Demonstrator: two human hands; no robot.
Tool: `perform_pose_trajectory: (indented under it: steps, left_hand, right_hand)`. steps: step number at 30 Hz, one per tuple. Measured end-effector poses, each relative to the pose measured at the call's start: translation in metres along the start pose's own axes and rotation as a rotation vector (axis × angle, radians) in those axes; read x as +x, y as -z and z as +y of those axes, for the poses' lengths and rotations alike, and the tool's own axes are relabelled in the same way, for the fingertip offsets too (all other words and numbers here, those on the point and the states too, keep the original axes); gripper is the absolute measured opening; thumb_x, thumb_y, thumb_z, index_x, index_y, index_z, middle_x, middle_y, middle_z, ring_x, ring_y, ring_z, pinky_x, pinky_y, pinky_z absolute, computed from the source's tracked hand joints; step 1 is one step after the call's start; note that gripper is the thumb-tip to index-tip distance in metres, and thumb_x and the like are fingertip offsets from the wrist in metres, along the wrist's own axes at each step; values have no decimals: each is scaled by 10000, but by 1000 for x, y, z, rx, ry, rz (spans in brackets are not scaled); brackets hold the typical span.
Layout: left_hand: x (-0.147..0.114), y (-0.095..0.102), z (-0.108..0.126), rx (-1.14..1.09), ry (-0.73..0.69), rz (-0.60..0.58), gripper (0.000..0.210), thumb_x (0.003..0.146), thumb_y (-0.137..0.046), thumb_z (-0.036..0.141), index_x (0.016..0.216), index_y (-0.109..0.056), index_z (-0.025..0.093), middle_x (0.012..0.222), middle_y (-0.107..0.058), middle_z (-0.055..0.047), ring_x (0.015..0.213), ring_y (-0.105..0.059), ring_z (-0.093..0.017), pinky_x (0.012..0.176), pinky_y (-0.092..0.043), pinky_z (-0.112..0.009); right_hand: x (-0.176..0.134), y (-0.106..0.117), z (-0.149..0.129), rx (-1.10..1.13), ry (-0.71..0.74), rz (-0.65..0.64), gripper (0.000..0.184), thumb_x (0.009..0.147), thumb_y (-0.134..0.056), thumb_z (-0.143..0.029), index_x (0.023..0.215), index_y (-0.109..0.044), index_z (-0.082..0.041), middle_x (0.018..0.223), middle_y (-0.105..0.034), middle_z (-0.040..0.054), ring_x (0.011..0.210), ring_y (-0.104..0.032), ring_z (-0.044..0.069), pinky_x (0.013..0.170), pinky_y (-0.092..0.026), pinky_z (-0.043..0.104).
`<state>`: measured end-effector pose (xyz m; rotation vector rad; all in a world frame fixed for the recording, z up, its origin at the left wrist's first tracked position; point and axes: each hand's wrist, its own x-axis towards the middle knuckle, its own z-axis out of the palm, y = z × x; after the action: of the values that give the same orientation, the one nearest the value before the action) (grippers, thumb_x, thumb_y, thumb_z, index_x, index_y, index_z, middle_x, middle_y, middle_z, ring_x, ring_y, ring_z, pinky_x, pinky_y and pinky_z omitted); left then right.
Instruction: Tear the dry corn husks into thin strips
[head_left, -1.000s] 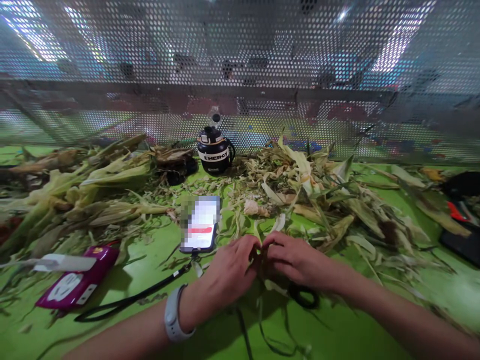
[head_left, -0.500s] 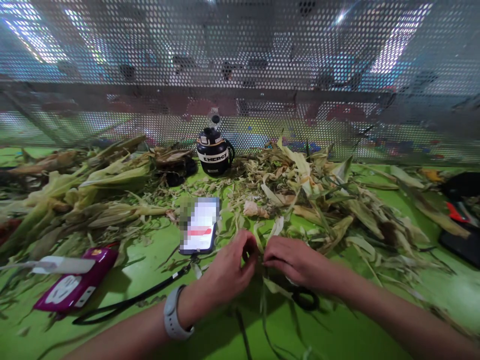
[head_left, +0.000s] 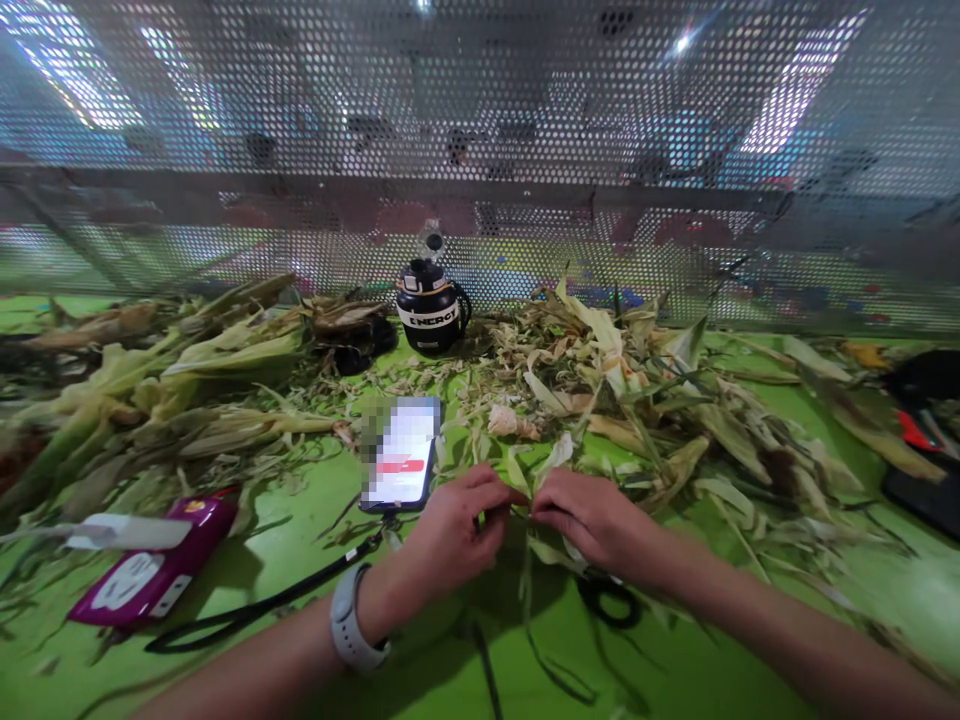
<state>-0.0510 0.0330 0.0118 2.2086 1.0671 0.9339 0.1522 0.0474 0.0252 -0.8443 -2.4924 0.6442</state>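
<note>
While my right hand (head_left: 592, 515) is keeping its fingers bent together near the centre of the frame, my left hand (head_left: 459, 528) is now stretching its forefinger across to them; half a second ago it was curling back, leaving a gap. That is bringing my fingertips together at one spot again, so I judge I am doing fine, two-handed work there.

A thin green strip (head_left: 527, 590) is hanging just below them, trailing toward the bottom middle. My fingers are hiding its upper end, so I cannot tell whether either hand is gripping it. Below my right hand, only a black loop (head_left: 634, 608) is showing clearly. Left of centre, blurred squares are masking part of the phone (head_left: 411, 470), and mesh (head_left: 480, 110) across the top is obscuring whatever is lying behind.
</note>
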Motion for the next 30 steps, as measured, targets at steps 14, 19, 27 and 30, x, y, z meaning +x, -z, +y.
perform_pose_trajectory:
  steps: [14, 19, 27, 30]
  left_hand:
    - [0, -16, 4, -231, 212, 170, 232, 878, -525, 298, 833, -723, 188, 824, -521, -45, 779, -515, -163, 666, -451, -276]
    - [1, -20, -1, -687, 383, 128, 351, 804, -602, 455, 664, -700, 148, 770, -545, -34, 718, -513, -140, 635, -437, -260]
    - [1, -14, 1, -725, 378, 83, 142, 665, -768, 303, 664, -717, 171, 752, -568, -14, 720, -530, -133, 678, -428, -270]
    - [1, -14, 0, -632, 323, 64, 87, 666, -767, 243, 680, -712, 176, 749, -593, -12, 734, -546, -138, 701, -434, -278]
  right_hand:
    - [-5, -20, -9, 27, 55, -112, 198, 952, -400, -262, 900, -566, -167, 879, -622, 65, 803, -551, 160, 754, -439, 274]
    - [-3, -16, -13, 255, -116, 66, 234, 932, -448, -343, 804, -548, -175, 762, -575, 21, 674, -511, 125, 630, -419, 240]
    - [2, -16, -10, 978, -536, 73, 377, 803, -568, -555, 836, -426, -208, 579, -474, -84, 365, -344, 45, 355, -275, 173]
    - [3, -16, -9, 959, -510, 83, 357, 816, -579, -520, 857, -443, -191, 639, -515, -54, 481, -438, 61, 441, -332, 174]
